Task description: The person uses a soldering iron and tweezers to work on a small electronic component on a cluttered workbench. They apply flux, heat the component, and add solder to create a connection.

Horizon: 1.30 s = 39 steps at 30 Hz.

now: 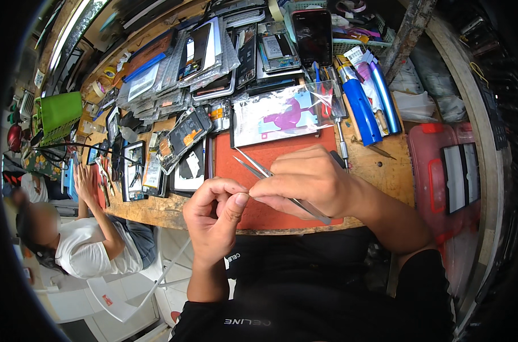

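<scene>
My right hand (307,179) is closed around metal tweezers (313,211), their parted tips pointing to the far left. Its thumb and forefinger also meet the fingertips of my left hand (213,214). The left thumb and forefinger pinch together; whatever is between them is too small to make out. Both hands are above a red mat (250,211). Just beyond them lies a flat panel (284,119) with a pink and light-blue pattern, under a loose clear plastic film (324,100).
Opened phones (185,137) and stacked screens (162,85) crowd the back left. Blue cylinders (361,111), a screwdriver (342,145) and an upright phone (312,37) stand or lie right of the mat. Another person (93,245) sits at the left. A red case (432,171) is at the right.
</scene>
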Motion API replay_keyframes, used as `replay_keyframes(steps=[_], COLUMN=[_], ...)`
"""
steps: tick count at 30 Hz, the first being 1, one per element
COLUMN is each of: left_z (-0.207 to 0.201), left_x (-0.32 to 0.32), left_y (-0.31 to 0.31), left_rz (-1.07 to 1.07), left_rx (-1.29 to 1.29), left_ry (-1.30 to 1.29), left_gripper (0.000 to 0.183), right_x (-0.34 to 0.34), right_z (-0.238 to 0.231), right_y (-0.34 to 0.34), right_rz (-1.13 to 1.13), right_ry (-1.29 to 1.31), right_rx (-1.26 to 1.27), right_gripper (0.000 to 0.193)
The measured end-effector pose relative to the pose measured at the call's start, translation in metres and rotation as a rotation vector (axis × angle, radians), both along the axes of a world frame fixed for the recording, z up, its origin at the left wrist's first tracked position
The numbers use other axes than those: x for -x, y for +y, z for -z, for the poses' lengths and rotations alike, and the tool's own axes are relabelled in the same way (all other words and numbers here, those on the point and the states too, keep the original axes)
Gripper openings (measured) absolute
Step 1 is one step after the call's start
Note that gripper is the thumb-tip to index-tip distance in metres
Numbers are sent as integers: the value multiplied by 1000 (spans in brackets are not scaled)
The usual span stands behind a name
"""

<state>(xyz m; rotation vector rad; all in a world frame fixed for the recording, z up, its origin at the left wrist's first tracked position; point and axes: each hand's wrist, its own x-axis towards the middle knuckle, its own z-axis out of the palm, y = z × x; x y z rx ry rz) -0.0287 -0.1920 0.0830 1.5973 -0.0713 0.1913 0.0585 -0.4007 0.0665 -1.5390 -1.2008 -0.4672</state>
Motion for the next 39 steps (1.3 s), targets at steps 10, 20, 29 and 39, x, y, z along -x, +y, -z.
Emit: replay_keyframes(steps=[10, 20, 29, 39], left_z=[1, 12, 16, 22], left_x=[2, 1, -7, 0], left_y=[-2, -2, -2, -12], left_rz=[-24, -102, -184, -272], left_rx=[-52, -141, -617, -467], left_ry=[-11, -248, -808, -593], left_gripper=[9, 11, 27, 21], right_x=[-1, 0, 10, 9], right_z=[1, -1, -5, 1], right_y=[0, -1, -5, -3], right_rz=[-5, -44, -345, -412], right_ry=[-17, 70, 716, 975], right_rx=[5, -28, -59, -42], right_gripper=[27, 28, 13, 13])
